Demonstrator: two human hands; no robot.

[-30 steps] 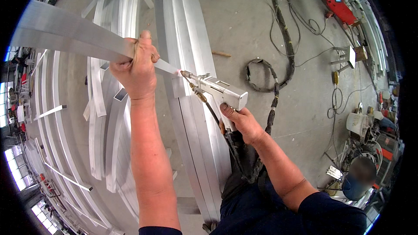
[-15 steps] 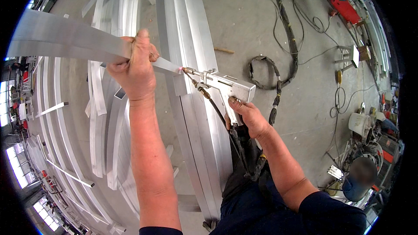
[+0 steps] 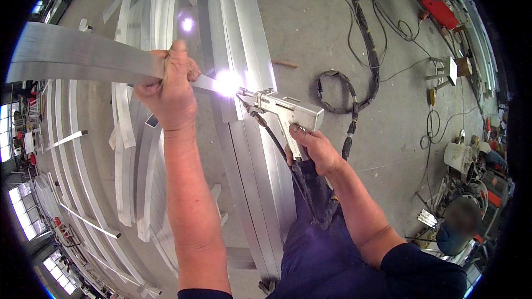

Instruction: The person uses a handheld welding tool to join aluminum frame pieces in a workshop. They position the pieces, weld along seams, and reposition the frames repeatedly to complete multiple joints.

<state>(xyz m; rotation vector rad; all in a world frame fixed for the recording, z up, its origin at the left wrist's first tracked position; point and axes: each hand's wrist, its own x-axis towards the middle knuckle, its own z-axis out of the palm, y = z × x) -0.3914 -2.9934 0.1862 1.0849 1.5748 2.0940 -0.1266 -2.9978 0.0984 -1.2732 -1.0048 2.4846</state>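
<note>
My left hand (image 3: 170, 88) is wrapped round a long silver metal tube (image 3: 83, 55), which runs off to the left. The tube's right end meets a stack of metal beams (image 3: 252, 188) lying lengthwise before me. In my right hand (image 3: 315, 149) is a silver welding gun (image 3: 293, 113), gripped by its handle with the thumb on its side. A thin feed hose (image 3: 271, 133) runs beneath the nozzle. Bright white-violet light blazes at the nozzle tip, hiding the joint between tube and beams.
More metal tubes (image 3: 124, 177) lie on the left. On the floor at right, a thick black cable (image 3: 366, 33) coils beside a wooden stick (image 3: 285, 63). A red machine (image 3: 439, 10) stands far right, with a small stool (image 3: 443, 72) and a blue drum (image 3: 451, 241) nearer.
The small pink glow at the nozzle has become a strong white flare. The tube's left part has shifted slightly lower in the picture; both hands keep their grips.
</note>
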